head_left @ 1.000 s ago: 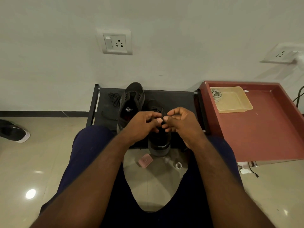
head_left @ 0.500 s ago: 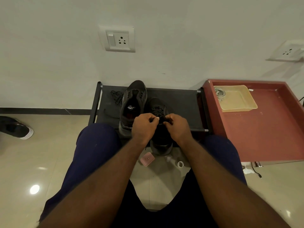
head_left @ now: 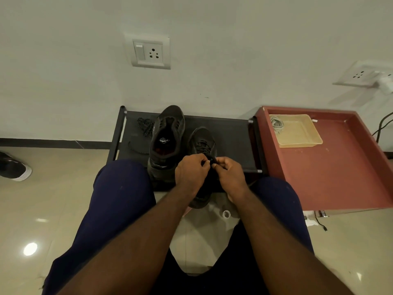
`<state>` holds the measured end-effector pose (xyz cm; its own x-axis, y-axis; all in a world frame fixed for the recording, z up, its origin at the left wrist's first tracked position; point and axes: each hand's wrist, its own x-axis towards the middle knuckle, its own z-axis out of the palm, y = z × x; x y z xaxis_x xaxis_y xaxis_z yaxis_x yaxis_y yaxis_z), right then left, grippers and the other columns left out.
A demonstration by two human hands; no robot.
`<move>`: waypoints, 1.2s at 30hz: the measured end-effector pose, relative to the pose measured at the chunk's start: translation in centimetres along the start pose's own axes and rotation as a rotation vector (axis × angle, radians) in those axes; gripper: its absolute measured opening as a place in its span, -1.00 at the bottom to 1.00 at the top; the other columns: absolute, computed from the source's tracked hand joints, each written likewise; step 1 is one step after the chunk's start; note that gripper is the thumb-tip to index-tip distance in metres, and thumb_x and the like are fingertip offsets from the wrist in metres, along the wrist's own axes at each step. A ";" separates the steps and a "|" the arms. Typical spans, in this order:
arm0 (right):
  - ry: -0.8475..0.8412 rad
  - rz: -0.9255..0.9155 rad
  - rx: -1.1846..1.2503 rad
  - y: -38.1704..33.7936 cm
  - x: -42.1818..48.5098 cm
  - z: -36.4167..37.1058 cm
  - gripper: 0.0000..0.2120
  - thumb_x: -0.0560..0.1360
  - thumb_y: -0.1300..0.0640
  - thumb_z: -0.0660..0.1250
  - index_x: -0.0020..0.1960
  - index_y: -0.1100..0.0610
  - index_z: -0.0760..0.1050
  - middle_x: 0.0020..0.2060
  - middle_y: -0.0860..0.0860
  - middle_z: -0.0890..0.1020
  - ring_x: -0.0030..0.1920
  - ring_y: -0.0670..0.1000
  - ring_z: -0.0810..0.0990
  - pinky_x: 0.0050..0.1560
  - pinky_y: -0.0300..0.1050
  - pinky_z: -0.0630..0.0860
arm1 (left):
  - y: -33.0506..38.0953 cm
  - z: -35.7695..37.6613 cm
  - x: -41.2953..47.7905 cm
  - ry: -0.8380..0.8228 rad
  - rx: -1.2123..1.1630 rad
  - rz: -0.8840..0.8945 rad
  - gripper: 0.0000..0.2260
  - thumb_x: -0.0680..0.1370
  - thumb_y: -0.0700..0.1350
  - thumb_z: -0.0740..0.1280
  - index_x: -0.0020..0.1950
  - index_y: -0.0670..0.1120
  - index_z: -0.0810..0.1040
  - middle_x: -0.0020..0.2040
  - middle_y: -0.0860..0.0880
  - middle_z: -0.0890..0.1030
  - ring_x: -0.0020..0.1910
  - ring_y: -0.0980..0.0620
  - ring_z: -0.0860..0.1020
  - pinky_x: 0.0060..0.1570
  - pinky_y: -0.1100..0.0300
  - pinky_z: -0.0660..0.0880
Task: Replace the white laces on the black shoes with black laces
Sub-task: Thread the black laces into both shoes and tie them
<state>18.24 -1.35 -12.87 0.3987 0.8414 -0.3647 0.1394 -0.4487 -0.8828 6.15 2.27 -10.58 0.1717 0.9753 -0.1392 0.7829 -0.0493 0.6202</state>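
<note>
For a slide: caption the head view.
Left hand and right hand pinch a black lace on a black shoe on a rack.

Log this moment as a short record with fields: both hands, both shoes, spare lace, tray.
left hand: pinches the black lace over the laced shoe
right hand: pinches the same lace
laced shoe: on the black rack, black lace threaded
unlaced shoe: beside it, no lace visible
loose lace: black, bunched on the rack's left
tray: beige, on the red table, holds a pale coiled cord
</note>
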 end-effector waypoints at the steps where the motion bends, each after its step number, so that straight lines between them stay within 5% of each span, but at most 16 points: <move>1: -0.012 0.004 0.015 0.0 0.0 0.0 -0.86 0.59 0.27 0.32 0.09 0.14 0.62 -0.06 0.07 0.71 -0.01 0.05 0.70 0.05 0.00 0.65 | 0.0 -0.1 0.0 -0.015 0.023 0.010 -0.83 0.58 0.06 0.29 0.00 0.03 0.62 -0.13 0.02 0.64 -0.13 0.00 0.59 -0.16 0.12 0.53; 14: -0.084 -0.061 -0.036 -0.3 0.0 -0.2 -0.81 0.61 0.26 0.30 0.08 0.04 0.62 -0.04 0.00 0.71 -0.01 -0.03 0.69 0.08 0.00 0.65 | -0.1 -0.7 0.6 -0.037 0.133 0.046 -0.87 0.60 0.01 0.27 -0.01 0.00 0.57 -0.17 0.02 0.56 -0.20 0.04 0.52 -0.23 0.13 0.43; 22: -0.085 -0.142 -0.209 -0.2 0.7 -0.2 -0.79 0.58 0.26 0.33 0.18 0.09 0.62 -0.01 -0.01 0.70 0.01 -0.04 0.67 0.12 0.02 0.63 | 0.4 -0.7 1.4 -0.086 0.379 0.168 -0.83 0.65 -0.07 0.17 0.07 -0.05 0.54 -0.02 -0.08 0.60 -0.07 -0.10 0.58 -0.21 0.08 0.42; 28: -0.130 -0.081 -0.073 -0.8 0.5 -0.3 -0.79 0.63 0.16 0.30 0.24 0.09 0.60 0.05 -0.02 0.68 0.08 -0.07 0.65 0.13 -0.10 0.62 | -0.1 -0.5 1.5 -0.041 0.257 0.146 -0.80 0.66 -0.03 0.18 0.08 -0.04 0.58 -0.04 -0.04 0.61 -0.09 -0.05 0.58 -0.19 0.10 0.45; 36: -0.112 0.047 0.136 -1.4 0.8 0.1 -0.84 0.64 0.21 0.29 0.16 0.12 0.60 -0.02 0.03 0.71 0.01 -0.01 0.69 -0.11 -0.20 0.61 | -1.2 -0.1 1.9 -0.068 0.039 0.120 -0.76 0.65 -0.01 0.19 -0.04 -0.08 0.60 -0.15 -0.02 0.59 -0.18 -0.02 0.55 -0.18 0.06 0.50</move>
<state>18.25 0.01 -12.00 0.2976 0.8522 -0.4304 -0.0038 -0.4497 -0.8932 5.49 4.18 -11.52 0.3041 0.9452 -0.1187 0.7768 -0.1739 0.6053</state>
